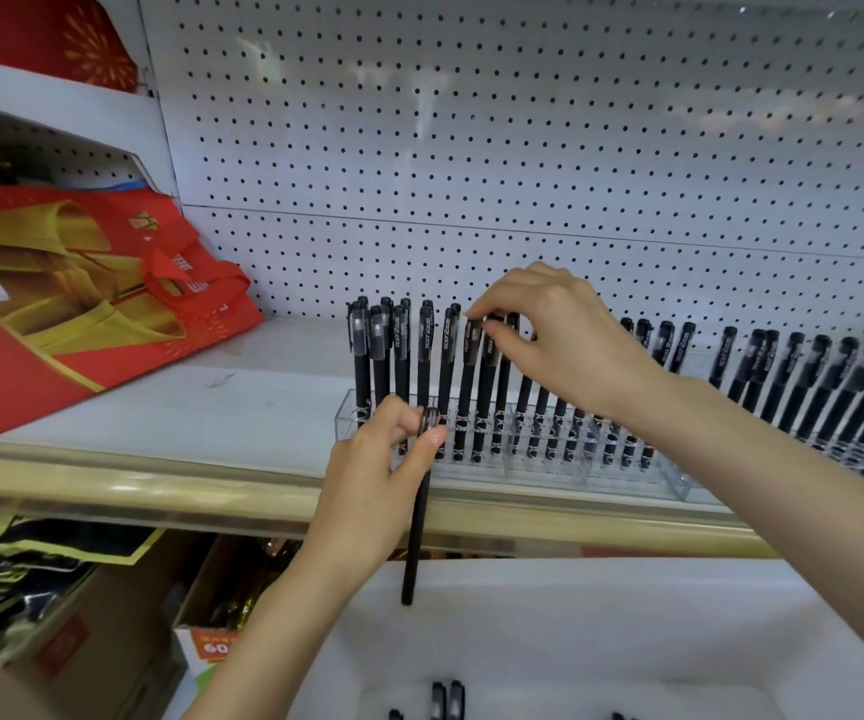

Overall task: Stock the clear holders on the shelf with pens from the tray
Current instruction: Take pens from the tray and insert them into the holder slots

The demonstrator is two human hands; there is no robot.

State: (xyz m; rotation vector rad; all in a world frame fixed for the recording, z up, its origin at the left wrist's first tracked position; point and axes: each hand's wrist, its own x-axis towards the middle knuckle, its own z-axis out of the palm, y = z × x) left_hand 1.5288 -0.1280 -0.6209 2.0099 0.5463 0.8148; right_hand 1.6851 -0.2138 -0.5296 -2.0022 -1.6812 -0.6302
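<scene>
With my left hand (pixel 377 459) I pinch a loose pen (pixel 415 537) just under its cap, thumb and forefinger clamped on it; its barrel hangs straight down in front of the clear holder (pixel 549 472), at that holder's left end, crossing the shelf (pixel 211 407) lip below it. My right hand (pixel 559 335) sits above the holder's left half, fingertips closed on the cap of a standing pen (pixel 471 366) slotted there. The tray (pixel 627 615) lies below the holder, nearer me, with a few more pens (pixel 445 701) at its near edge.

I judge the loose pen light and stiff, a smooth plastic stick that could swivel or slide in a two-finger pinch. Holding it high, near the cap, leaves the lower end free to find a slot, though a grip nearer the middle would steady it better. Its lower end hangs well below the holder's rim, so I reckon it must rise before it can drop into a slot; which slot is free I cannot tell
</scene>
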